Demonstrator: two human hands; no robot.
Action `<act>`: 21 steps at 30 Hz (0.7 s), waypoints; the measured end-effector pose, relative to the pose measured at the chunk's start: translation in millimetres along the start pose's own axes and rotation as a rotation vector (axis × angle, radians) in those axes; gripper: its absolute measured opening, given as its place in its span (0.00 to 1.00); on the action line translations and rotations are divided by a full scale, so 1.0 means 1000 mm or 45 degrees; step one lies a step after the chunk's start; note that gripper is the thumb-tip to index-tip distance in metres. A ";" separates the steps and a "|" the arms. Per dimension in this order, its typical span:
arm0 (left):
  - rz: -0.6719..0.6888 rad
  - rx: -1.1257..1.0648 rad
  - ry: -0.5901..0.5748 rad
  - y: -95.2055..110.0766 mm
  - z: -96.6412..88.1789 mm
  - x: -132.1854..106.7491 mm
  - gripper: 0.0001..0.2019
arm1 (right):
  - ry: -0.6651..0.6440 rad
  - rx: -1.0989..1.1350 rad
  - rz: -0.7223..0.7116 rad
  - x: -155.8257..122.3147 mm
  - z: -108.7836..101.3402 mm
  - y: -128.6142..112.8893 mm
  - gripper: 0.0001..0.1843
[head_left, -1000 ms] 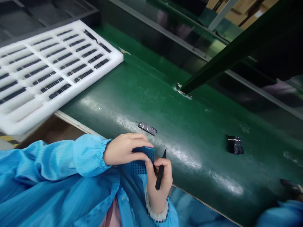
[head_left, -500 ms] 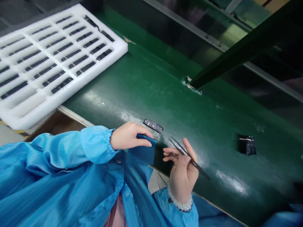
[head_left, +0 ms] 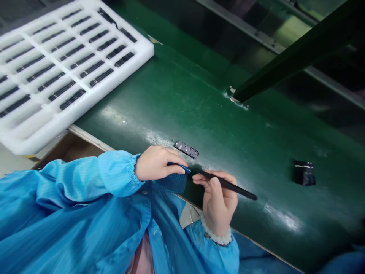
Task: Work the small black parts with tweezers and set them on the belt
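The right hand [head_left: 218, 205] pinches black tweezers [head_left: 228, 185], their tips at the blue perforated pad [head_left: 172, 182] clamped in the left hand [head_left: 155, 163]. Just beyond lies a small black part [head_left: 186, 149] on the green belt [head_left: 199, 102]. Farther left, a white foam tray [head_left: 65, 64] holds rows of black strips.

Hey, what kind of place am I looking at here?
Most likely an electronics factory assembly line: a green conveyor belt, a white foam tray with rows of small black parts, and a worker in a blue smock with tweezers in the right hand.
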State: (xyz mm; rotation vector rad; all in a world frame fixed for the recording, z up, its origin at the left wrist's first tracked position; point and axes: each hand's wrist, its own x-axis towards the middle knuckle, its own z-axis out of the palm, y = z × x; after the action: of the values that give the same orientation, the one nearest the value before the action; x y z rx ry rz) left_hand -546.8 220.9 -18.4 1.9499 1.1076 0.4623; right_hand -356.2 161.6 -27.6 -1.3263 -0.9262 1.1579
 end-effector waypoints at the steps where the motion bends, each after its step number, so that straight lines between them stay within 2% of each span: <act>1: 0.005 0.026 -0.001 0.000 0.000 0.000 0.09 | -0.011 0.013 -0.003 -0.001 0.001 0.000 0.05; 7: 0.013 0.100 -0.001 -0.001 0.001 0.001 0.14 | -0.009 -0.020 -0.018 -0.004 0.003 0.006 0.08; 15: 0.071 0.030 0.052 -0.001 0.002 0.001 0.10 | 0.005 -0.071 -0.094 0.000 0.001 0.009 0.09; 21: 0.067 0.050 0.056 -0.001 0.002 0.001 0.10 | -0.067 -0.342 -0.155 0.001 -0.005 0.003 0.07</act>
State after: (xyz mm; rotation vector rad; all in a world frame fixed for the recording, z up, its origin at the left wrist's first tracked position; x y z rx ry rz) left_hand -545.8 220.8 -20.4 2.0159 1.1030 0.5173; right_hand -351.1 161.1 -31.4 -1.4352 -1.2168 1.0034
